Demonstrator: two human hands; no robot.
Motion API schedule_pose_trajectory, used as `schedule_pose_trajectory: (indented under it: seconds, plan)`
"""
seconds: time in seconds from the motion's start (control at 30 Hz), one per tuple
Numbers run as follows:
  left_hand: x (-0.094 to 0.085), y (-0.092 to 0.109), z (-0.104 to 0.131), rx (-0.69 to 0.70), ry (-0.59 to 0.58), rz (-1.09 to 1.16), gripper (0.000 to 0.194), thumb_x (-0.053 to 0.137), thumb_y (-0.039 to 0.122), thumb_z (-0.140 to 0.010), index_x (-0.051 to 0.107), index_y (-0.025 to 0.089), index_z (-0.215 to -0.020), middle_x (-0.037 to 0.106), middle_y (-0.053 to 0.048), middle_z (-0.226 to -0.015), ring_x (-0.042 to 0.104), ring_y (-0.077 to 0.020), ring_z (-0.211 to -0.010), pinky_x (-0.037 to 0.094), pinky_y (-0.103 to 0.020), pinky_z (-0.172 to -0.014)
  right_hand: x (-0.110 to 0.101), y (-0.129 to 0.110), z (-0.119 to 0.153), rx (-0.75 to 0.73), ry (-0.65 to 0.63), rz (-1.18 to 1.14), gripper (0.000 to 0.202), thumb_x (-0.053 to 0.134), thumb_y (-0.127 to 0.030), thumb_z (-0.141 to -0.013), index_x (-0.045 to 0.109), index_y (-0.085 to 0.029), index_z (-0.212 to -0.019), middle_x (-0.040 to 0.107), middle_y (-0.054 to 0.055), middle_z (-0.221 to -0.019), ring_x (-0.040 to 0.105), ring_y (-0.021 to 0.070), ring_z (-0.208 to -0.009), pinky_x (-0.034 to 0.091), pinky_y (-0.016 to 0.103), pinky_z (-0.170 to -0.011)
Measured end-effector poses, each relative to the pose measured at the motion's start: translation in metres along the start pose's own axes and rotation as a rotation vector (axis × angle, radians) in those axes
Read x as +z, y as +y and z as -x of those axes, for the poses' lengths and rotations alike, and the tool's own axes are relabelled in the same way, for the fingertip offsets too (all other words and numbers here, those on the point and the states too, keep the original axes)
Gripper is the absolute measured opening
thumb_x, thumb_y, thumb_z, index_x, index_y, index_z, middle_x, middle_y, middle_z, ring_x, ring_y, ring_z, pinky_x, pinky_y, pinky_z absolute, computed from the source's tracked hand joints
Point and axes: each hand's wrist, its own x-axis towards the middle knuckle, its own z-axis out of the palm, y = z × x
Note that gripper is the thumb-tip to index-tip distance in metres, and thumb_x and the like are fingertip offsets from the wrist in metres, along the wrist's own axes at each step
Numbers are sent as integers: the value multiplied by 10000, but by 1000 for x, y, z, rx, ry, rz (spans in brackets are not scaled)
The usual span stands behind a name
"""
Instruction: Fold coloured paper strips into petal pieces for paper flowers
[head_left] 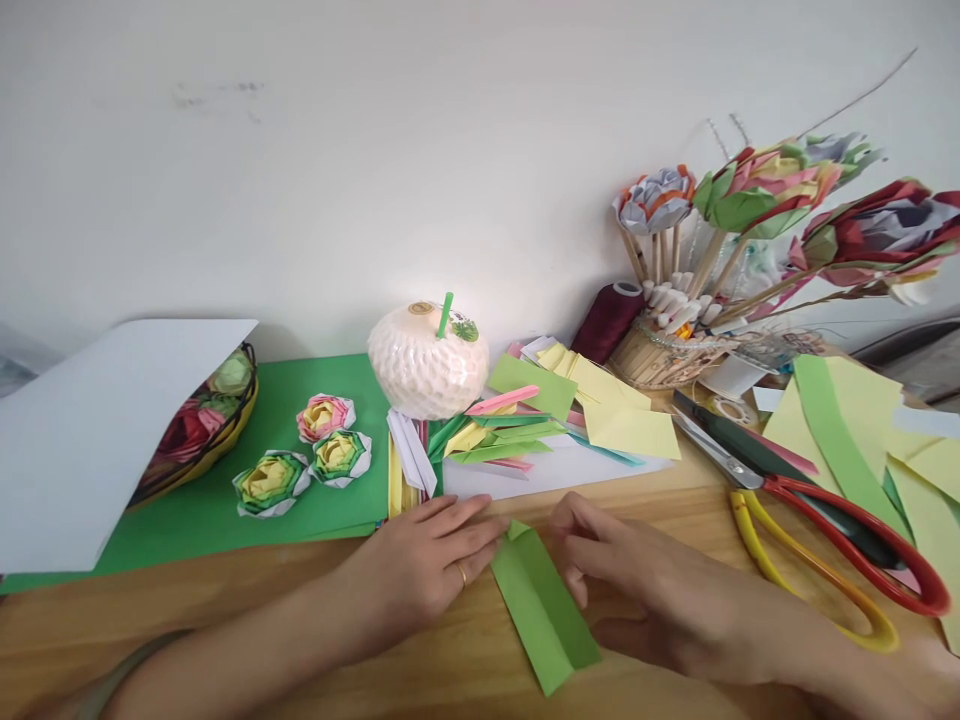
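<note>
A green paper strip (541, 610) lies on the wooden table, creased lengthwise, with its far end folded at a corner. My left hand (442, 555), wearing a ring, rests flat at the strip's upper left, fingers stretched out and fingertips at its far left edge. On the right side of the strip, my right hand (630, 570) hovers with its fingers curled but apart, holding nothing. Just beyond the hands is a pile of folded paper pieces (517, 430) in green, pink and yellow on a white sheet.
Red-handled and yellow-handled scissors (810, 500) lie at the right, near yellow and green paper sheets (847, 430). A white textured ornament (427, 365) stands at the back. Three paper flowers (322, 450) sit on a green sheet (300, 370). A flower basket (660, 350) stands behind.
</note>
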Motion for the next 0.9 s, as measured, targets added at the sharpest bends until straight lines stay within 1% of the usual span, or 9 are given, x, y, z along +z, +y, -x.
schedule_pose_trajectory:
  seconds: [0.1, 0.2, 0.27, 0.33, 0.43, 0.5, 0.6, 0.7, 0.9]
  plan:
    - [1, 0, 0, -5, 4, -12, 382, 257, 114, -996, 577, 110, -1205, 613, -34, -1258, 537, -244, -1175, 492, -364, -899, 4, 0, -2, -79, -21, 52, 325, 555, 30, -725, 584, -220, -931, 556, 2, -1045, 549, 112, -907, 429, 205, -760]
    - [0, 3, -2, -13, 22, -50, 419, 211, 100, -996, 561, 88, -1225, 593, -59, -1283, 533, -245, -1181, 486, -366, -901, 10, -1, -4, -184, -44, 120, 262, 465, 12, -810, 615, -201, -843, 621, 11, -904, 575, 113, -810, 413, 201, -663]
    - [-3, 6, -3, -8, 75, -58, 416, 215, 83, -990, 556, 66, -1228, 582, -89, -1293, 530, -246, -1184, 473, -375, -916, 15, -1, -6, -248, 39, 219, 260, 407, -22, -865, 606, -180, -814, 628, 32, -826, 566, 134, -761, 396, 229, -614]
    - [-6, 10, -5, 4, 177, -11, 379, 263, 81, -986, 587, 66, -1184, 612, -94, -1251, 541, -237, -1166, 452, -383, -945, 21, -1, -7, -302, 178, 387, 297, 343, -71, -931, 600, -163, -817, 620, 52, -784, 544, 152, -709, 372, 262, -574]
    - [-6, 16, -8, 16, 288, 109, 301, 358, 96, -979, 649, 87, -1060, 686, -65, -1114, 589, -191, -1071, 438, -357, -975, 28, 1, -8, -287, 325, 599, 353, 287, -139, -985, 597, -152, -817, 605, 55, -736, 513, 166, -640, 352, 291, -534]
    - [-4, 19, -8, 41, 246, 128, 297, 365, 92, -976, 656, 88, -1036, 703, -55, -1062, 610, -175, -1006, 458, -344, -952, 31, 3, -8, -206, 316, 597, 314, 330, -151, -981, 593, -153, -808, 607, 55, -779, 530, 167, -666, 377, 285, -547]
    - [-1, 19, -8, 63, 152, 85, 336, 322, 85, -979, 643, 77, -1079, 696, -62, -1073, 616, -193, -957, 490, -366, -893, 30, 8, -9, -74, 262, 425, 210, 426, -143, -950, 603, -159, -839, 609, 48, -884, 571, 153, -751, 434, 252, -621]
    - [0, 18, -8, 39, 121, 59, 346, 306, 91, -984, 629, 69, -1105, 679, -67, -1104, 602, -203, -946, 488, -375, -879, 27, 13, -8, -33, 258, 271, 206, 431, -153, -945, 620, -174, -864, 605, 48, -916, 587, 134, -778, 460, 228, -677]
    - [-2, 20, -10, 10, 35, 67, 330, 307, 106, -989, 580, 72, -1170, 648, -76, -1114, 557, -200, -970, 441, -383, -920, 19, 18, -11, 43, 271, 165, 159, 495, -128, -886, 638, -185, -846, 611, 41, -876, 597, 134, -743, 463, 222, -642]
